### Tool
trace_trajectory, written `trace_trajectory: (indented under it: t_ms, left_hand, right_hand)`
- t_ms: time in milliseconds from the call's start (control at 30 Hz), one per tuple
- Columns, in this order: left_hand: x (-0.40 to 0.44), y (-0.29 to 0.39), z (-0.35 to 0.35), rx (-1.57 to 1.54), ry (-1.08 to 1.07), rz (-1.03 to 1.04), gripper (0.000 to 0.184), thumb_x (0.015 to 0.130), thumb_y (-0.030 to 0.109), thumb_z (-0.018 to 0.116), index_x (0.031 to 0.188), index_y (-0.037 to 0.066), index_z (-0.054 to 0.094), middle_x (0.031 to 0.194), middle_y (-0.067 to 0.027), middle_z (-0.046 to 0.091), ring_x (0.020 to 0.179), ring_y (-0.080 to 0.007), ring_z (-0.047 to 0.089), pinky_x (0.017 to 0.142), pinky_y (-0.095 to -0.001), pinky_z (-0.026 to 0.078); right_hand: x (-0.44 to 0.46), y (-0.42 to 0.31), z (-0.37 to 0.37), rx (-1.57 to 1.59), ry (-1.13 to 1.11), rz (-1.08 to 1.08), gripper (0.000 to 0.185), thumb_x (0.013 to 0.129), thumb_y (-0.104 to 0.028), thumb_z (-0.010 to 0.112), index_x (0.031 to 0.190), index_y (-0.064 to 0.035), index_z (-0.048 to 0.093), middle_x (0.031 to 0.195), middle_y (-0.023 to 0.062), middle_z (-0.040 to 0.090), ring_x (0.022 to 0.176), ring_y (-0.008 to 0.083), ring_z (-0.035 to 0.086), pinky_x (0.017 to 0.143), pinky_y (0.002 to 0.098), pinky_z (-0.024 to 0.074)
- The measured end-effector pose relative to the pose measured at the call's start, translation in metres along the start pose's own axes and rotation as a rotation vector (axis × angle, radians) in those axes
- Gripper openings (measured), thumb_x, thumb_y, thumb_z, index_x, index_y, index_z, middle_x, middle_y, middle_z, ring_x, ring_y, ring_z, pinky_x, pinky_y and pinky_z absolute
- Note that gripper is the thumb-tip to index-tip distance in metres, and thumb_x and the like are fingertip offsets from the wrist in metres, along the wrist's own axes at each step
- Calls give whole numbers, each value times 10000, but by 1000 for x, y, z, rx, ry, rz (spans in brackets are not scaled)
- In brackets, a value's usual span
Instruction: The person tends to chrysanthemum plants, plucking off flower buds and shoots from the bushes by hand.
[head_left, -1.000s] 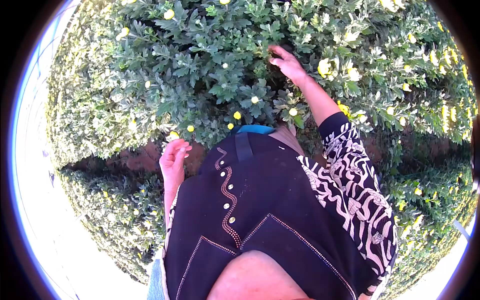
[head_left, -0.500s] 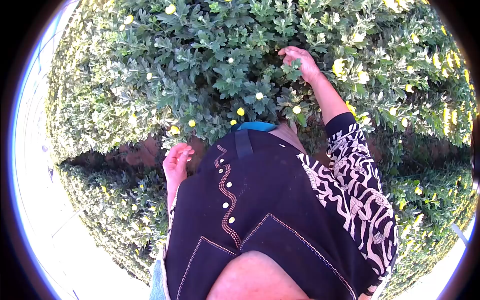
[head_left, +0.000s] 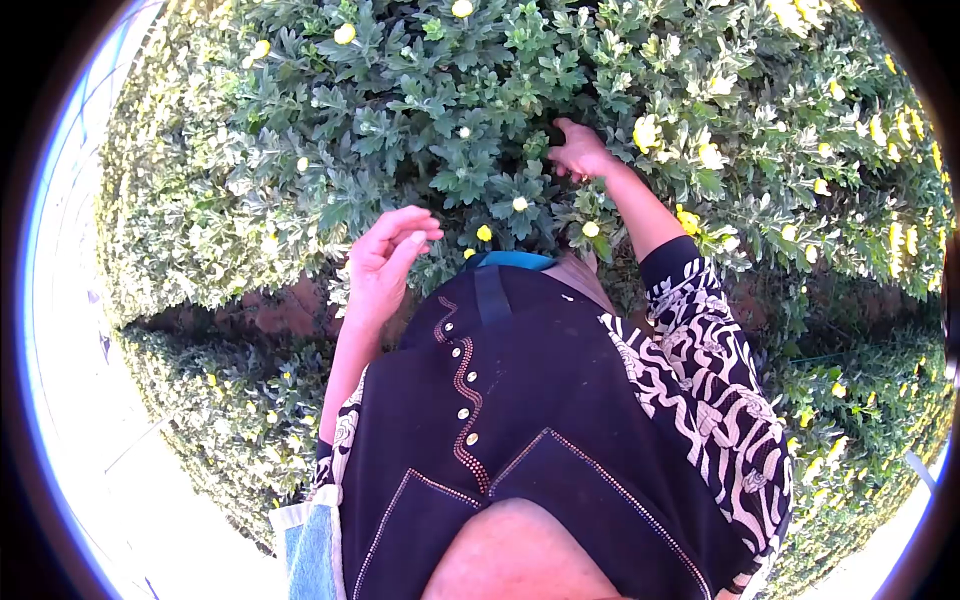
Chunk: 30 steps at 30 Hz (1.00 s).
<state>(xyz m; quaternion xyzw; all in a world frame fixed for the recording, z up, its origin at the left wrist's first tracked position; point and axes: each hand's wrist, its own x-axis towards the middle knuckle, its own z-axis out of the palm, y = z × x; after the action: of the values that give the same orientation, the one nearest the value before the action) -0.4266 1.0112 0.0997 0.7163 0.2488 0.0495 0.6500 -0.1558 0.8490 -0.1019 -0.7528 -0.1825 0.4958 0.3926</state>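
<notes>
My left hand [head_left: 388, 258] hovers over the near edge of a leafy green bush [head_left: 465, 110], its fingers bent, the thumb a little apart from them. I see nothing held in it. A small yellow flower [head_left: 484, 233] is to its right. My right hand [head_left: 582, 152] reaches among the leaves farther up, fingers spread, with some fingertips close to foliage; no picked flower shows in it. Below this hand are a pale bud [head_left: 519, 204] and a pale yellow bloom [head_left: 591, 229]. A larger yellow flower [head_left: 646, 134] stands to its right.
A teal item [head_left: 510, 261] shows at my waist, beside a dark strap [head_left: 491, 293]. Brown soil [head_left: 290, 305] runs between this row and another row of flowering plants [head_left: 240, 400] behind me. More yellow flowers [head_left: 895, 235] grow at the far right.
My left hand has risen from beside my waist toward the bush and moved right. My right hand has shifted slightly down and left, its fingers now pointing more into the leaves.
</notes>
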Motion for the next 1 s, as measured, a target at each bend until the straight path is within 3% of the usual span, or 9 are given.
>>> trace_trajectory:
  t_ms: [67, 100, 200, 267, 467, 567, 700, 867, 1000]
  left_hand:
    - [24, 10, 21, -56, -179, 50, 241, 942, 60, 559, 1176, 5, 581, 1074, -87, 665, 980, -158, 651, 826, -269, 505]
    - [34, 12, 33, -98, -241, 56, 238, 945, 64, 551, 1175, 8, 581, 1084, -83, 659, 995, -153, 642, 838, -274, 501]
    - [69, 5, 76, -139, -400, 74, 226, 948, 80, 529, 1153, 4, 586, 1065, -71, 643, 1024, -149, 619, 860, -285, 492]
    - [102, -17, 98, 260, -454, 328, 200, 956, 82, 514, 1116, 19, 616, 1038, -76, 632, 985, -156, 625, 808, -294, 520]
    - [155, 22, 111, 72, -310, -232, 187, 942, 63, 490, 1058, 5, 625, 1023, -130, 658, 799, -206, 696, 600, -260, 511]
    - [180, 9, 99, 88, -100, -314, 191, 943, 42, 474, 1089, -1, 589, 1060, -152, 652, 813, -224, 695, 611, -275, 515]
    - [200, -13, 98, 261, 132, -300, 193, 946, 54, 484, 1112, -2, 565, 1082, -154, 636, 815, -211, 686, 591, -289, 517]
    - [215, -13, 91, 294, 184, -232, 224, 939, 72, 520, 1157, 40, 561, 1096, -110, 632, 803, -185, 660, 594, -287, 516]
    - [236, -41, 77, 435, 211, -74, 297, 883, 72, 624, 1177, 47, 589, 1029, -98, 661, 779, -164, 655, 595, -283, 520]
  right_hand:
    - [10, 1, 7, -284, 234, 39, 564, 838, -190, 678, 1317, -11, 440, 841, 171, 679, 683, 242, 679, 600, 366, 556]
    - [17, 11, 15, -437, 361, -64, 554, 794, -229, 714, 1264, -21, 507, 969, 206, 682, 894, 324, 677, 771, 409, 543]
    - [5, 6, 16, -608, 191, -49, 449, 788, -270, 701, 1168, -53, 601, 1055, 207, 668, 1024, 361, 632, 841, 426, 515]
    - [12, 15, 18, -632, 148, -14, 401, 784, -338, 702, 1098, -93, 655, 1146, 155, 651, 1065, 334, 623, 894, 425, 504]
    - [-2, 10, 20, -131, 424, -53, 310, 877, -210, 593, 1166, -101, 591, 1137, 161, 642, 1019, 330, 636, 858, 407, 495]
    - [6, -9, 22, 458, 515, -520, 300, 864, -54, 636, 1161, -38, 593, 875, 37, 606, 729, 124, 559, 703, 277, 485]
    - [8, -49, 15, 380, 628, -582, 422, 792, -107, 763, 1178, -51, 601, 841, -1, 592, 686, 72, 513, 622, 228, 476]
    - [35, -71, 19, 239, 988, -728, 274, 723, -115, 781, 968, -42, 683, 796, 27, 615, 658, 135, 573, 643, 280, 502]
    - [59, -64, 23, 534, 736, -594, 140, 792, -102, 737, 908, -39, 691, 848, 30, 692, 689, 123, 627, 615, 267, 494]
